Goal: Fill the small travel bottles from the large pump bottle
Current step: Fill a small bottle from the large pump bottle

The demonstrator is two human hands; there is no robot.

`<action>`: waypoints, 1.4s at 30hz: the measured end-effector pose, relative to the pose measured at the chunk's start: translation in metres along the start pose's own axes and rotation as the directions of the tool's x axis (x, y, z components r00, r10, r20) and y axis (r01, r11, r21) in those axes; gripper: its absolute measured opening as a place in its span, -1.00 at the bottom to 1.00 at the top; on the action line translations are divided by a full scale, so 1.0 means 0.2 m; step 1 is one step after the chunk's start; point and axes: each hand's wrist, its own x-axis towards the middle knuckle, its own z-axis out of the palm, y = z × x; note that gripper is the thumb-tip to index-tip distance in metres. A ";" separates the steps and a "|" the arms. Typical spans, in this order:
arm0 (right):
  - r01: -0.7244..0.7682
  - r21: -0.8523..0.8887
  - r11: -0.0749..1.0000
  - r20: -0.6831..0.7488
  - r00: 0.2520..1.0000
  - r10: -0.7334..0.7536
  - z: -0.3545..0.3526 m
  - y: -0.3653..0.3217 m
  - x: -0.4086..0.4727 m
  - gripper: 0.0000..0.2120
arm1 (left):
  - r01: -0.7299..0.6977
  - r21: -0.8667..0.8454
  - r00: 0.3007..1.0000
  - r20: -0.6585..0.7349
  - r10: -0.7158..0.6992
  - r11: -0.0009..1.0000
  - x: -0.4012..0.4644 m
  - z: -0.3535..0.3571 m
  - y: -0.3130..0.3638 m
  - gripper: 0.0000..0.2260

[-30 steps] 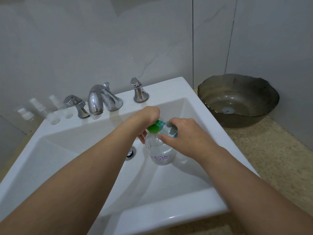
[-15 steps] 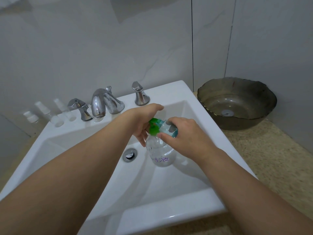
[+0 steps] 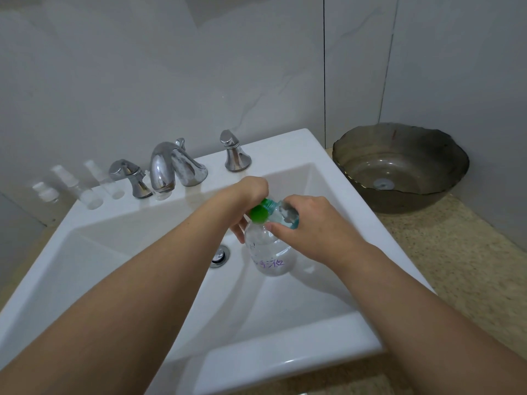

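Holding clear plastic bottle with purple writing [image 3: 266, 252] over white ceramic sink [image 3: 285, 352]: left hand [image 3: 251, 195] fingers clenched around neck, right hand [image 3: 310, 223] pinching green cap [image 3: 259, 213]. Risk: twisting tilted bottle spills contents. Small clear travel bottles [image 3: 88, 192] stand at 10 o'clock on rim.

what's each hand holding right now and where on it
Both hands hold the clear bottle over the white sink: the right hand grips its tilted pump top, the left hand grips behind its neck.
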 end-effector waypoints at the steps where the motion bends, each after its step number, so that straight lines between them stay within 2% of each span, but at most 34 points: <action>1: -0.006 -0.004 1.000 0.008 1.000 0.006 0.00 0.00 0.00 -0.62 | -0.004 -0.011 1.000 -0.021 0.004 1.000 0.00 0.01 -0.01 -0.67; 9: -0.033 0.034 0.999 0.031 0.999 0.032 -0.01 0.00 -0.01 -0.55 | -0.017 -0.032 0.999 -0.041 0.015 0.999 -0.01 0.02 -0.01 -0.71; 19: 0.031 0.071 0.997 -0.018 0.999 -0.030 -0.02 -0.01 -0.01 -0.53 | 0.015 0.004 0.986 0.164 -0.015 1.000 0.00 -0.07 0.01 -0.59; 24: 0.047 0.100 0.994 -0.026 0.999 -0.044 -0.02 -0.01 -0.01 -0.53 | 0.029 -0.025 0.981 0.195 -0.023 0.999 -0.01 -0.09 0.02 -0.55; 31: 0.041 0.086 0.995 -0.022 0.999 -0.040 -0.02 -0.01 -0.01 -0.53 | 0.006 0.026 0.995 0.096 -0.008 1.000 0.00 -0.05 0.02 -0.62; 36: 0.005 0.044 0.999 0.017 1.000 -0.005 -0.01 -0.01 -0.01 -0.58 | -0.019 0.012 1.000 0.015 0.019 1.000 -0.02 -0.01 0.00 -0.69; 42: -0.037 0.050 0.998 0.059 0.998 0.034 -0.01 0.00 -0.01 -0.52 | -0.033 -0.055 0.997 -0.069 0.029 0.998 -0.01 0.02 -0.01 -0.73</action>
